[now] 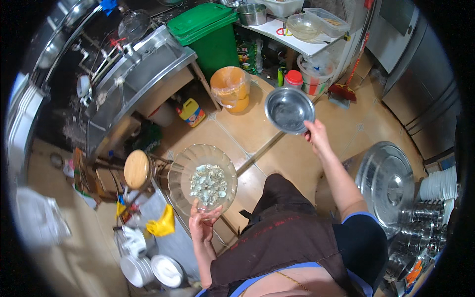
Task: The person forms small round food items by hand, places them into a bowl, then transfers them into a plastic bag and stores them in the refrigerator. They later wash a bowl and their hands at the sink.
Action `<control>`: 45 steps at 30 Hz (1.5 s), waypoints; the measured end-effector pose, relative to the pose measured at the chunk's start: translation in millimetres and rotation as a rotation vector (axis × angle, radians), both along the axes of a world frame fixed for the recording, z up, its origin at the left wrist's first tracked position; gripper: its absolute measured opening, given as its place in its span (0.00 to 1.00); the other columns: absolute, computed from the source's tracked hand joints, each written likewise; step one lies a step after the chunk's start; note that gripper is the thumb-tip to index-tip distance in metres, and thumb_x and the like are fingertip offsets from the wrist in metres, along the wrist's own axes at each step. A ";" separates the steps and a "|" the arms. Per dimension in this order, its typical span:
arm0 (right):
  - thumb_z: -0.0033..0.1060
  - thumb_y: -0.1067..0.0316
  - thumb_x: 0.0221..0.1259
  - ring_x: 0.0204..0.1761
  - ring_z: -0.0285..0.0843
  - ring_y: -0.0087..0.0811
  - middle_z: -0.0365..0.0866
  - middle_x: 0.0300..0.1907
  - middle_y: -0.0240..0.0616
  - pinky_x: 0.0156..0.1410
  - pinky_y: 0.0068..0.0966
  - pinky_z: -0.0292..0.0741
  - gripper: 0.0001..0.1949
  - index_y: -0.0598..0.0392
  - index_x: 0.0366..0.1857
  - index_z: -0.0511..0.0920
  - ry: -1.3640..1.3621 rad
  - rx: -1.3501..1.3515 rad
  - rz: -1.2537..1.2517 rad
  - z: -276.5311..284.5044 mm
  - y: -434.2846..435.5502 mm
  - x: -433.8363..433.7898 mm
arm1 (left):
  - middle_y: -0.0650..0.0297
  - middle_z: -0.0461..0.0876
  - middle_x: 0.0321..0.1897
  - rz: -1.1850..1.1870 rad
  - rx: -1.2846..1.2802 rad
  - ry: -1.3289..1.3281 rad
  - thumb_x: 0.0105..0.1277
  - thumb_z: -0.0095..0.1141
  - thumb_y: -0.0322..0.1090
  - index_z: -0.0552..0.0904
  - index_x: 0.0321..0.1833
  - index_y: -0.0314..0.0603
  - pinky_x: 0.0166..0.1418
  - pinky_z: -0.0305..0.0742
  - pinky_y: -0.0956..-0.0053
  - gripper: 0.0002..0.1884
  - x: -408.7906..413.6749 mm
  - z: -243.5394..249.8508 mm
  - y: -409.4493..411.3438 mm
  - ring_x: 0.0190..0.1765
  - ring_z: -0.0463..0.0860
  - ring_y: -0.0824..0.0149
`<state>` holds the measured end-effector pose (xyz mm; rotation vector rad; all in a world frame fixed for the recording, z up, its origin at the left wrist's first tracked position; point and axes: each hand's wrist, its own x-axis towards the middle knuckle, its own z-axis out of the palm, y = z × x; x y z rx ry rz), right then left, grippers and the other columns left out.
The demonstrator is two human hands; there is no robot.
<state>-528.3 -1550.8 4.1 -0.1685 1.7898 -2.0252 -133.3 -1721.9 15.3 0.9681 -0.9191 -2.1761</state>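
Observation:
My left hand [203,222] grips the near rim of a clear bowl with a scalloped edge [180,174]. Inside the bowl lies a heap of small pale pieces [209,184], whitish to grey-green; what they are I cannot tell. Out to the right, my right hand [316,136] pinches the rim of a round stainless steel bowl [289,110], thumb over the edge. The steel bowl is tilted towards me, and its inside shows nothing but shine. Both bowls are held above the tiled floor, well apart from each other.
A steel sink [148,70] runs along the left, beside a green wheeled bin [217,52] and an orange bucket [232,89]. A round wooden stool [136,169] stands at left. To my right are a large metal lid [387,185] and stacked white plates [439,185].

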 end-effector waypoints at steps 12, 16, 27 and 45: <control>0.51 0.66 0.62 0.17 0.70 0.20 0.78 0.22 0.37 0.18 0.18 0.63 0.08 0.58 0.37 0.69 0.083 0.007 -0.411 -41.8 -305.7 -379.2 | 0.58 0.70 0.52 0.215 0.070 -0.063 0.46 0.47 0.25 0.61 0.67 0.46 0.42 0.81 0.61 0.37 -217.9 35.6 -227.8 0.47 0.79 0.48; 0.53 0.68 0.60 0.19 0.75 0.24 0.79 0.22 0.41 0.21 0.20 0.69 0.10 0.64 0.38 0.68 0.040 0.166 -0.556 -66.3 -341.2 -479.5 | 0.54 0.71 0.54 0.281 0.110 -0.048 0.47 0.48 0.24 0.62 0.66 0.46 0.42 0.80 0.64 0.36 -267.7 59.5 -277.0 0.45 0.80 0.42; 0.52 0.49 0.62 0.41 0.78 0.31 0.79 0.41 0.38 0.45 0.24 0.76 0.22 0.51 0.54 0.68 -0.487 -0.230 -0.209 -111.9 -340.7 -554.3 | 0.54 0.68 0.51 0.451 0.230 -0.085 0.49 0.49 0.25 0.59 0.65 0.42 0.53 0.76 0.51 0.35 -358.2 81.5 -373.4 0.47 0.77 0.43; 0.51 0.54 0.61 0.62 0.60 0.37 0.68 0.59 0.35 0.64 0.36 0.60 0.21 0.37 0.59 0.69 1.338 0.333 1.320 93.6 -808.1 -166.0 | 0.49 0.60 0.56 0.105 0.104 -0.006 0.51 0.44 0.21 0.47 0.68 0.38 0.40 0.83 0.64 0.38 -367.1 81.2 -583.3 0.43 0.81 0.43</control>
